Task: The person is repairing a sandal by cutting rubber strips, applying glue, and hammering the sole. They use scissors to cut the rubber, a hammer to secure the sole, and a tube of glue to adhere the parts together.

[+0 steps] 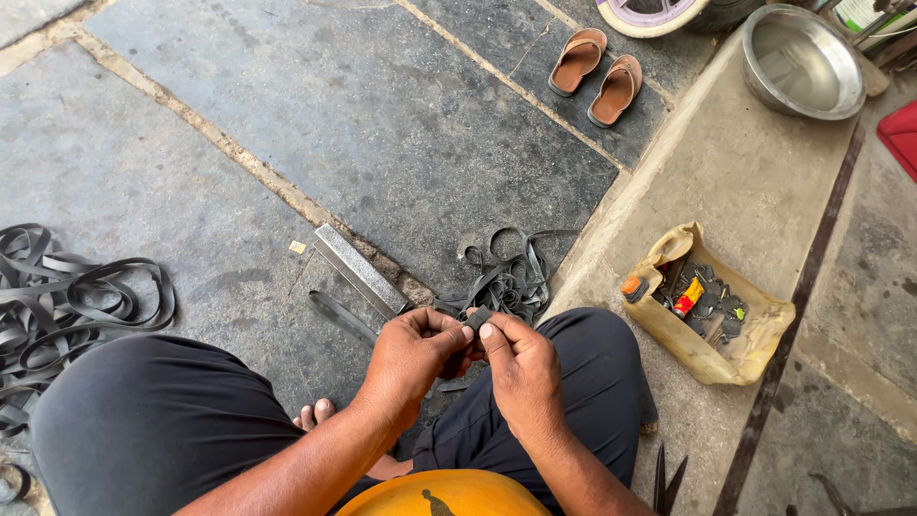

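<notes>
The person sits on a stone floor (287, 124) with both hands together above the knees. The left hand (413, 355) and the right hand (521, 368) meet fingertip to fingertip, both pinching a small black rubber piece (476, 318) held between thumbs and forefingers; the piece is the landmark here.

Just beyond the rubber piece, on the floor, lies a tangle of black rubber strips (506, 277). To the left of the piece, close by, a flat metal file (360, 269) lies slanted on the floor, with a single dark rubber strip (341, 316) beside it. Far to the left of the piece, a larger heap of black rubber bands (67, 306) sprawls along the frame edge.

To the right of the piece, on a raised concrete ledge (745, 172), sits a cut-open yellowish plastic container (712, 311) holding small dark parts and a red-and-yellow item. Far beyond and to the right, a steel bowl (802, 59) rests on the same ledge. Well beyond the piece, 2 brown sandals (597, 76) lie side by side on the floor. Below and right of the piece, dark scissors (666, 483) show near the bottom edge.
</notes>
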